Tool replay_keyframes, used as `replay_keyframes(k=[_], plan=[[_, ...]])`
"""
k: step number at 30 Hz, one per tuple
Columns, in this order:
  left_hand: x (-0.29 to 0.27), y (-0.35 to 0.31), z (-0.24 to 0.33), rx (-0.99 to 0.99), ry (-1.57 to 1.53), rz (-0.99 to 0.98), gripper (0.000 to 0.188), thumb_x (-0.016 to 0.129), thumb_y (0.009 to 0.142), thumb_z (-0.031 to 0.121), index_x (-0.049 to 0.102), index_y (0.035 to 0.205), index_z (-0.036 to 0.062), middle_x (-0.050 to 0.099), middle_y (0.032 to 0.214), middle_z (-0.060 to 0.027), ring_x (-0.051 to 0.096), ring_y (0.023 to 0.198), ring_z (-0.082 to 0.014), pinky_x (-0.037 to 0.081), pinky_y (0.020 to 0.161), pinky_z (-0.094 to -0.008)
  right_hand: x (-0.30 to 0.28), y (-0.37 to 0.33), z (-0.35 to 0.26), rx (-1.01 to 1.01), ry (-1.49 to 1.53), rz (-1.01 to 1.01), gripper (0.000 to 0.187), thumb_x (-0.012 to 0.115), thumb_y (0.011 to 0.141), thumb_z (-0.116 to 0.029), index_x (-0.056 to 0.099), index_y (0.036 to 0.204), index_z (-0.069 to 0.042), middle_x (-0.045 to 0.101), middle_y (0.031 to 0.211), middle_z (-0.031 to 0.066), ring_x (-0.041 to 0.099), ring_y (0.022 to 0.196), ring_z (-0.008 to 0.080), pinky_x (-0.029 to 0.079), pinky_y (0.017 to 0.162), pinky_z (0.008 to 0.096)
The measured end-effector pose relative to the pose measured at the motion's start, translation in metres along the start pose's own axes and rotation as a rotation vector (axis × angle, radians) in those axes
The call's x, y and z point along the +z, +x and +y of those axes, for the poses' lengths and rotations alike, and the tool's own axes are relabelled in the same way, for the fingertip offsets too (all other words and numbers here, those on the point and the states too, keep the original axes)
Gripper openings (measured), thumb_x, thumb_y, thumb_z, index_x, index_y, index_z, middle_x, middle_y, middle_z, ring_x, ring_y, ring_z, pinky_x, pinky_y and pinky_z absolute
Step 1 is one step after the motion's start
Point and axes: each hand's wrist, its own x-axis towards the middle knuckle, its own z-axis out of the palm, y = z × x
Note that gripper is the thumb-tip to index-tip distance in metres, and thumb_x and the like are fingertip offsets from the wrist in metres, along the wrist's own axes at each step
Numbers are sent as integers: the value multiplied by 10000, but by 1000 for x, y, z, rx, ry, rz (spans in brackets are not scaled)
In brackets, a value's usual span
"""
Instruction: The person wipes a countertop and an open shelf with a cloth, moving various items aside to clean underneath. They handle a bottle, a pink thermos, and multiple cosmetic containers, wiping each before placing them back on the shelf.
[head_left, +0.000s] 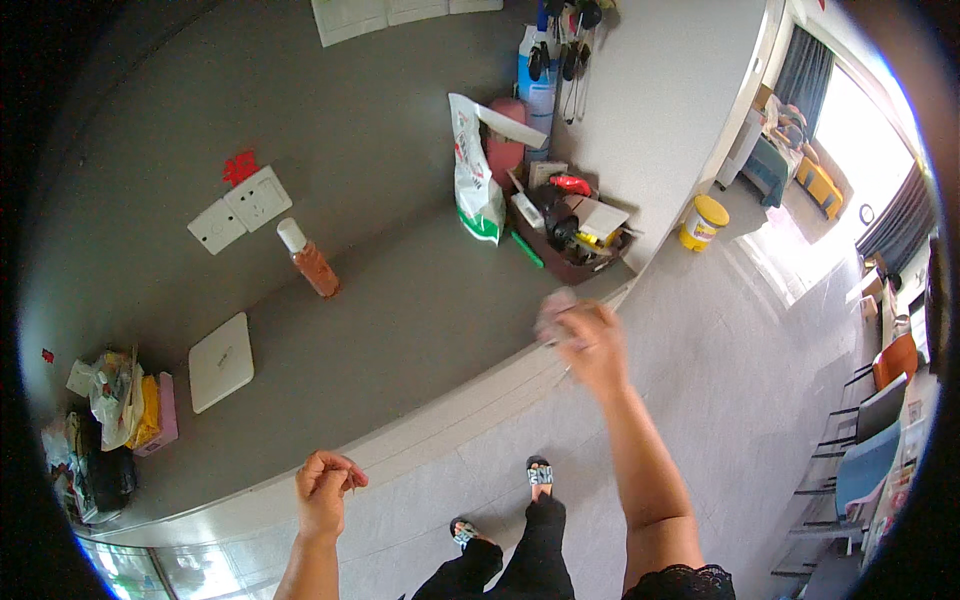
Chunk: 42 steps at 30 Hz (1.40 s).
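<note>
- One long grey bench with a pale front edge; its left end is hard to make out behind heaped bags.
- One dark brown rectangular basket, full of mixed articles, too crowded to count.
- One white plastic bag with a green base, upright beside the basket; it partly covers one pink rounded container.
- One flat white square object with rounded corners, lying alone.
- Two bare hands: the right hand is closed with fingertips pinching, over the bench's front edge near the basket; the left hand is curled, fingertips drawn together, in front of the bench. Whether the left holds anything, I cannot tell.
- One clear bottle of orange-pink liquid with a white cap, near two white wall plates.
- One small pale pinkish thing in the right hand's fingers, motion-blurred and partly covered; its kind is unclear.
</note>
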Motion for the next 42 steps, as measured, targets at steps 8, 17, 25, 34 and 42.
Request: replay_keyframes(k=[8,17,25,34,42], plan=[[143,72,18,-163,-76,-173,84,510,823,74,572,775,42,514,665,-48,471,583,-138,393,509,-297,-5,-4,71,74,-118,-173,318,718,684,-100,706,1000,-136,672,1112,49,571,1085,283,445,916,423],[344,215,-16,48,438,-40,503,653,891,333,549,1266,13,632,1126,-156,612,1001,-286,467,858,-374,-66,-4,38,149,298,-245,351,738,665,-8,713,995,-125,661,1159,82,601,1112,297,480,931,395],[365,225,-23,-45,316,-113,679,602,809,227,404,1399,-44,653,1086,-245,630,1014,-354,474,885,-358,-78,43,120,456,338,-247,315,765,694,-94,743,1007,-111,524,1367,224,529,1257,376,473,970,403],[358,207,-34,197,598,-153,703,525,831,169,262,1354,-220,621,828,-316,641,799,-476,512,670,-454,-81,40,119,371,394,-317,278,797,694,-107,747,964,-62,397,1463,299,501,1293,391,462,978,388],[338,159,-26,223,539,-221,709,505,841,143,207,1389,-192,608,865,-311,617,811,-491,504,685,-472,-105,12,88,418,390,-376,301,803,642,-73,753,939,-68,419,1438,319,578,1217,372,497,920,370]])
